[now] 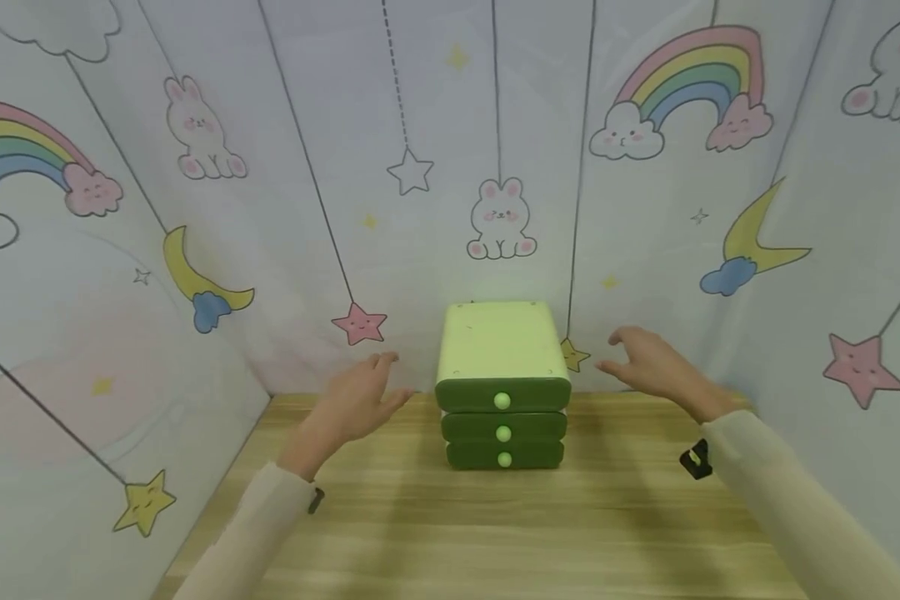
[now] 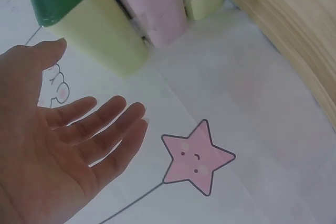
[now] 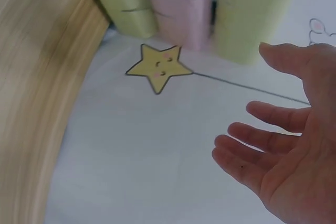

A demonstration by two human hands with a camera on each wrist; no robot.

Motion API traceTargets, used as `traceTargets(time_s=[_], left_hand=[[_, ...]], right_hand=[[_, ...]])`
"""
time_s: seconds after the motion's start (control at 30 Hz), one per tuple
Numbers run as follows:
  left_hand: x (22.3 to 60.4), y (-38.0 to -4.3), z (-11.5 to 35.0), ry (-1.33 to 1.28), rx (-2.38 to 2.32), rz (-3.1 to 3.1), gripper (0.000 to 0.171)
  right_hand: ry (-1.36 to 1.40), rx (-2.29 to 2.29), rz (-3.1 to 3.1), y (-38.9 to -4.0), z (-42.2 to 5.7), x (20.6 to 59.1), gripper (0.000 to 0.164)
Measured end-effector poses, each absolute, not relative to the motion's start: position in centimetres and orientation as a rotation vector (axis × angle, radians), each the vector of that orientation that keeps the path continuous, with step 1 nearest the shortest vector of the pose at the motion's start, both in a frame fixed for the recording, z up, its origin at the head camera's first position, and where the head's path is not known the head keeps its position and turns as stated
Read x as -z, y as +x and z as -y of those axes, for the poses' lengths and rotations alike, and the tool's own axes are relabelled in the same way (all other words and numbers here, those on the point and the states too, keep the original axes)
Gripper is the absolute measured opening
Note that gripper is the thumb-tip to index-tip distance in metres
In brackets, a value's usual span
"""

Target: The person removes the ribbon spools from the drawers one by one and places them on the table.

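A small three-tier drawer box (image 1: 504, 342) stands on the wooden table against the back wall. Its top is pale yellow-green, and its dark green drawer fronts (image 1: 474, 397) each carry a round light knob (image 1: 502, 401). To the left of the box my left hand (image 1: 352, 404) is raised, fingers spread and holding nothing. My right hand (image 1: 656, 362) hovers on the other side, also empty, its thumb and fingers apart. Both wrist views show the box's side, with pale green (image 2: 105, 40) and pink (image 3: 181, 14) tiers, a short way from the fingertips.
Wood-grain tabletop (image 1: 420, 533) spreads in front of the box. White sheets (image 1: 330, 167) printed with rainbows, rabbits, moons and stars enclose the back and both sides. A black wrist piece (image 1: 696, 459) shows beside the right sleeve.
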State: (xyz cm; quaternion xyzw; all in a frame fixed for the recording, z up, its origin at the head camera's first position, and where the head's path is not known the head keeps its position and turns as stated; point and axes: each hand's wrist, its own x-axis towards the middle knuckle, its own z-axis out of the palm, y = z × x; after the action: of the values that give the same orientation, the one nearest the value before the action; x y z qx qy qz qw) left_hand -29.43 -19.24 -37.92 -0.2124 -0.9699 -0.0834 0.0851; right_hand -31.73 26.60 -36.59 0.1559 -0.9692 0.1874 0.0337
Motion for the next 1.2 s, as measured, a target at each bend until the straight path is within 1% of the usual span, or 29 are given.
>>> traceTargets(time_s=[0.2, 0.3, 0.47, 0.57, 0.87, 1.2], left_hand=[[37.8, -27.9, 17.3, -0.727, 0.276, 2.75, 0.045], [37.7, -27.2, 16.5, -0.773, 0.288, 2.689, 0.038], [37.7, -26.2, 15.4, -0.826, 0.315, 2.597, 0.03], [37.8, -25.8, 14.8, -0.869, 0.345, 2.537, 0.027], [38.3, -24.8, 12.8, -0.953, 0.304, 2.437, 0.022], [39.1, -24.1, 10.8, -1.031, 0.209, 2.402, 0.023]], right_hand=[[0.503, -0.573, 2.958, -31.4, -25.4, 35.3, 0.055], [0.521, -0.565, 2.953, -31.5, -24.9, 34.9, 0.057], [0.54, -0.559, 2.948, -31.6, -24.1, 34.4, 0.058], [0.559, -0.581, 2.942, -31.5, -23.6, 34.3, 0.059], [0.679, -0.623, 2.95, -31.3, -22.1, 34.7, 0.072], [0.819, -0.618, 2.969, -31.7, -20.7, 34.3, 0.073]])
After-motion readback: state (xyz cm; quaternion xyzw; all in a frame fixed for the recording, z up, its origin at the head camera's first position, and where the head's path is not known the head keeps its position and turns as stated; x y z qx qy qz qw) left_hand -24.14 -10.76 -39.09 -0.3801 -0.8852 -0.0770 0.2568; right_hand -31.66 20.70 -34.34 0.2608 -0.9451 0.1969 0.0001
